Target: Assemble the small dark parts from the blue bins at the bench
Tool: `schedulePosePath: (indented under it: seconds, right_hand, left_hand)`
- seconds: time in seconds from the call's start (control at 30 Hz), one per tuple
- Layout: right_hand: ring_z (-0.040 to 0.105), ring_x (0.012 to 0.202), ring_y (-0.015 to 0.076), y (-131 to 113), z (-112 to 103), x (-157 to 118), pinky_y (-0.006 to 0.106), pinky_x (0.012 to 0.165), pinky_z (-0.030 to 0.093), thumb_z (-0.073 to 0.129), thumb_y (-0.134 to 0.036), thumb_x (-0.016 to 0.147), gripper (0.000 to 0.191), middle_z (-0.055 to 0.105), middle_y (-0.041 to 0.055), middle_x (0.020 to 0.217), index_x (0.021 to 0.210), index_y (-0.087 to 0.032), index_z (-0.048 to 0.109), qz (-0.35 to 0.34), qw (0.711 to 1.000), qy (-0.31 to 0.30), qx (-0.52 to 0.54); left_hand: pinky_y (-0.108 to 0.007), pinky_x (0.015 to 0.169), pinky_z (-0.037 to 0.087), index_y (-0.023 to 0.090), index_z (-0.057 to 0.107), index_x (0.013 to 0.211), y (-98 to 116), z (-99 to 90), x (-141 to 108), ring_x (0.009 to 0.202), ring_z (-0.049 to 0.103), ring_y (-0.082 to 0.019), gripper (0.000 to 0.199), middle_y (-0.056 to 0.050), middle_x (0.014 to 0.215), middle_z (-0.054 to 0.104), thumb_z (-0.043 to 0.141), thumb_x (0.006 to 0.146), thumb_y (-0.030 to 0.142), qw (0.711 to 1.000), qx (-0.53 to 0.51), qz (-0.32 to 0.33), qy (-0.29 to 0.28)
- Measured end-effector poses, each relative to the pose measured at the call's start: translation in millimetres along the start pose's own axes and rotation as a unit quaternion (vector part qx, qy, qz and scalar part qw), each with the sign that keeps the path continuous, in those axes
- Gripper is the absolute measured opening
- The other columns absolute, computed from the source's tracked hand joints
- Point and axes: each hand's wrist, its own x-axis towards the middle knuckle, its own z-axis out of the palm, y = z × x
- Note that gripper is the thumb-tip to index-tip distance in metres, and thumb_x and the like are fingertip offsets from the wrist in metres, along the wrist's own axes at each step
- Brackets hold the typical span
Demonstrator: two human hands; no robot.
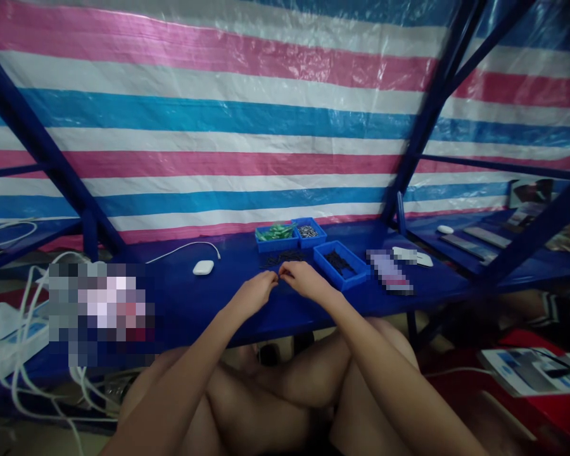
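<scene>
Above the front part of the blue table, my left hand and my right hand meet fingertip to fingertip. Both are pinched closed around something small and dark that I cannot make out. Just beyond them lies a loose pile of small dark pieces. To the right of my right hand stands a blue bin with more dark pieces in it. Behind the pile, one small blue bin holds green pieces. Another beside it holds small silvery metal parts.
A white earbud case and a white cable lie left on the table. A phone lies right of the bins. White cords and a power strip crowd the left edge. Blue metal posts frame a striped sheet.
</scene>
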Motion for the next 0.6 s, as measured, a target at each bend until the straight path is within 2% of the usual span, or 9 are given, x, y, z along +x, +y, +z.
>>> schedulePosePath:
  seconds: [0.17,0.33,0.47,0.6]
  right_hand:
    - [0.056,0.080,0.0148,-1,-4,-1,0.022,0.071,0.036,0.047,-0.018,0.081,0.013,0.062,0.0054,0.085,0.087,-0.018,0.058,0.049,0.999,0.015,-0.012]
    - [0.055,0.072,0.0124,-1,-7,-1,0.021,0.065,0.036,0.044,-0.022,0.083,0.014,0.061,0.0036,0.080,0.086,-0.018,0.057,0.058,0.997,0.037,0.046]
    - [0.053,0.066,0.0109,-2,-7,-2,0.020,0.063,0.036,0.042,-0.023,0.083,0.016,0.060,0.0013,0.073,0.085,-0.018,0.058,0.059,0.994,0.023,0.087]
    - [0.052,0.064,0.0105,-4,-2,-3,0.020,0.061,0.035,0.043,-0.022,0.082,0.016,0.060,0.0009,0.071,0.085,-0.018,0.059,0.058,0.994,-0.004,0.095]
  left_hand:
    - [-0.028,0.070,0.042,0.019,0.057,0.088,2,0.8,4,0.079,0.055,-0.017,0.021,-0.005,0.087,0.059,0.042,0.082,0.032,0.997,-0.066,-0.012,0.036]
    - [-0.029,0.073,0.044,0.019,0.059,0.090,3,-3.6,8,0.082,0.056,-0.017,0.021,-0.005,0.088,0.061,0.047,0.079,0.032,0.984,-0.154,-0.036,0.086]
    - [-0.030,0.078,0.044,0.019,0.062,0.088,3,-9.6,8,0.085,0.057,-0.018,0.023,-0.005,0.091,0.063,0.047,0.078,0.034,0.972,-0.179,-0.065,0.135]
    - [-0.030,0.078,0.044,0.019,0.063,0.086,5,-10.0,8,0.084,0.057,-0.018,0.024,-0.005,0.090,0.065,0.047,0.078,0.034,0.970,-0.188,-0.076,0.136]
